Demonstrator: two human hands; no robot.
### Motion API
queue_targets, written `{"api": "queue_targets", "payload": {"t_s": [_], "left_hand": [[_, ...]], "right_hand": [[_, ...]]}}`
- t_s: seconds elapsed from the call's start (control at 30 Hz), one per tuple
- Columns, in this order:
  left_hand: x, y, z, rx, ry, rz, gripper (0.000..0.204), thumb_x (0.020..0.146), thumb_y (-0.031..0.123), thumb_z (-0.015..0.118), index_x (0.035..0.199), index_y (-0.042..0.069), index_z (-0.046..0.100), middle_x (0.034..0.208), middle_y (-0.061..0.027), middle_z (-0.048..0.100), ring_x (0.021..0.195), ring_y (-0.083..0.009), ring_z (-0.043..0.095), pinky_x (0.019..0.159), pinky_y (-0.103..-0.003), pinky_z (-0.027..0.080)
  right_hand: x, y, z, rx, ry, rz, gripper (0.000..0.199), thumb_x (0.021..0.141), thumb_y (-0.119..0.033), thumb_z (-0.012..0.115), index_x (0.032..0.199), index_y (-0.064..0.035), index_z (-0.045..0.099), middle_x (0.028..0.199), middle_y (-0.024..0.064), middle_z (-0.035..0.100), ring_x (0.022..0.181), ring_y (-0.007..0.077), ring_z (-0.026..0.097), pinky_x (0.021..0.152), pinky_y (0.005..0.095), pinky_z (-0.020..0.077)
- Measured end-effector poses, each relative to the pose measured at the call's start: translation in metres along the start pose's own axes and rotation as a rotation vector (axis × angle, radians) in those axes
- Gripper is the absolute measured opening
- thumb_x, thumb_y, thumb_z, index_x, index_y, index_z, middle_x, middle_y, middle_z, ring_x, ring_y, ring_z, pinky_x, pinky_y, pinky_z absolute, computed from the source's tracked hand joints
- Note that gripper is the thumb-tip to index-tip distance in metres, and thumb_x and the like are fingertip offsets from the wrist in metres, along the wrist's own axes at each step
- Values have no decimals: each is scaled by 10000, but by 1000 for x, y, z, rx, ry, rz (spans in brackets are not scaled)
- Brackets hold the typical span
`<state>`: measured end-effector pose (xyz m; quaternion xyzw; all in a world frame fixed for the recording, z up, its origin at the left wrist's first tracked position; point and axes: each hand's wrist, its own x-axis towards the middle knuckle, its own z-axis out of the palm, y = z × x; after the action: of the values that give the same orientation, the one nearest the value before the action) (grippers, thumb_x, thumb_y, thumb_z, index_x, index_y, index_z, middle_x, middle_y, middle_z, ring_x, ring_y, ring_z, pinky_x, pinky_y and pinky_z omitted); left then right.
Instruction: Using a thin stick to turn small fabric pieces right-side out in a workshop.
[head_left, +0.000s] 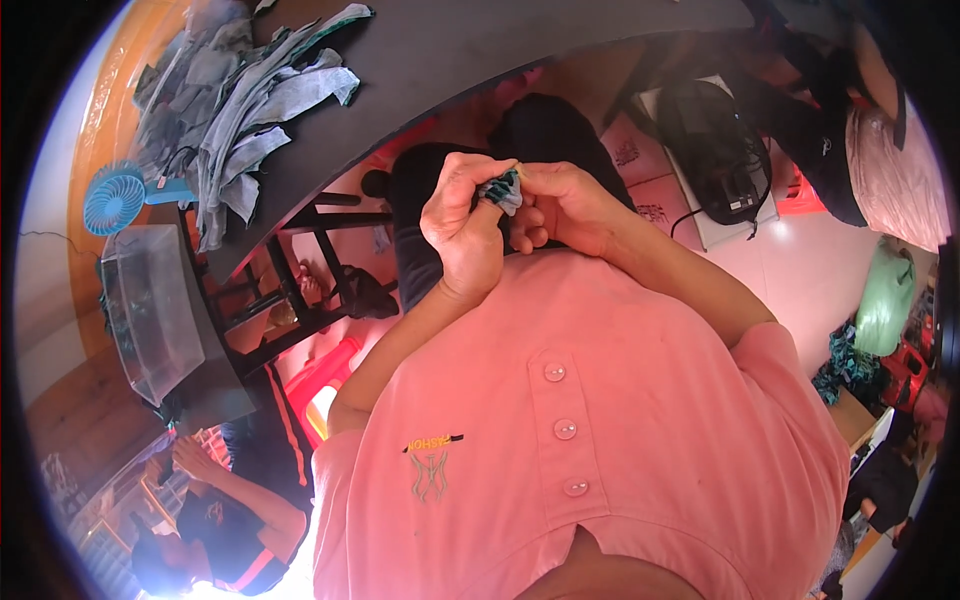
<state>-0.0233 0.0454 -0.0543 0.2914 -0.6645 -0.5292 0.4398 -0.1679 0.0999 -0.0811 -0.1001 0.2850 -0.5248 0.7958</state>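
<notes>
Fabric scrap, small, grey-blue with dark green in it, is pinched between both hands just above the wearer's chest, close to the face, probably so fine work on it can be seen clearly. Left hand is curled closed around the lower part of the scrap, fingers folded over it and thumb pressing from the side. Right hand is also closed, fingertips nipping the scrap's upper edge, touching the left hand's fingers. Both forearms rise from a pink button-front shirt that fills the lower picture. Beyond the hands, a dark tabletop curves across the top, carrying a loose heap of similar grey-blue fabric pieces, likely a supply kept within reach. Near the heap sit a small blue handheld fan and a clear plastic bin. Lower left, another person in dark clothing is at work, well apart.
</notes>
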Motion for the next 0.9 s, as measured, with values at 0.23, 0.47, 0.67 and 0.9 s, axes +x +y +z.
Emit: {"api": "queue_targets", "payload": {"t_s": [0.23,0.47,0.67,0.9], "left_hand": [[1,-2,-1,44,16,-3,262,724,-148,440,868,-32,627,878,-60,555,757,-125,541,686,-237,462],[0,-25,-6,7,79,-33,169,757,-60,474,842,-38,619,779,-40,533,666,-119,488,611,-242,410],[0,-17,-2,24,80,-87,143,773,-31,487,834,-38,616,746,-39,517,652,-107,479,587,-248,395],[-4,-28,-5,38,49,-37,192,779,-43,463,894,-28,617,794,-1,539,708,-76,480,658,-206,387]], "right_hand": [[5,-5,1,-101,52,-126,251,943,-274,602,822,-57,564,621,42,523,556,226,616,458,299,436],[-5,-1,25,-604,349,-513,99,845,-83,649,898,-37,578,654,48,582,555,162,595,475,286,451],[-13,5,36,-1244,389,-806,287,759,-37,666,1023,-54,557,670,35,602,576,77,568,495,259,435],[-10,-3,34,-692,356,-607,168,819,-54,632,982,-20,614,770,58,652,621,96,589,532,234,463]]}}
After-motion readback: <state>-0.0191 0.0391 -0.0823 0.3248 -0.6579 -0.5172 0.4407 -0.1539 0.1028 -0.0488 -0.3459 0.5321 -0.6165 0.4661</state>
